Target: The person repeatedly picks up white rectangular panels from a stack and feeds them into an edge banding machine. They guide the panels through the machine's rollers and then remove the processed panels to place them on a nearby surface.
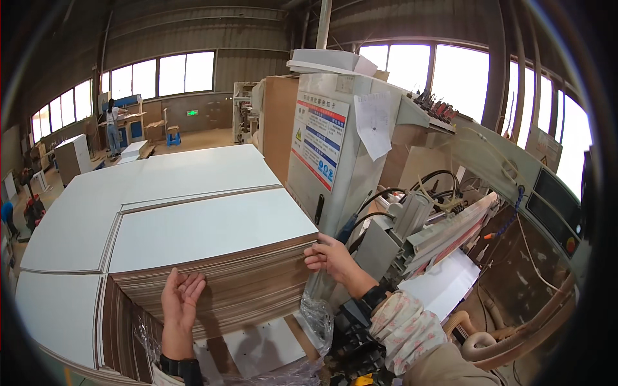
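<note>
A tall stack of white-faced boards (212, 228) with brown edges stands in front of me. My left hand (182, 299) is raised at the stack's front face, palm turned inward, fingers apart and holding nothing. At the stack's right front corner is my right hand (335, 257), its fingers loosely bent and pointing left across the board edges. Whether those fingertips touch the boards I cannot tell. Dark bands circle both wrists. Below the hands lies a lower white panel (267, 350) with brown strips, edged by crumpled clear plastic film (317, 321).
More white board stacks (61, 315) adjoin on the left and behind. To the right stands a grey machine cabinet (360, 122) with a notice, then a machine with hoses, a white panel (444, 283) and a control screen (552, 202). A person (113, 125) stands far left.
</note>
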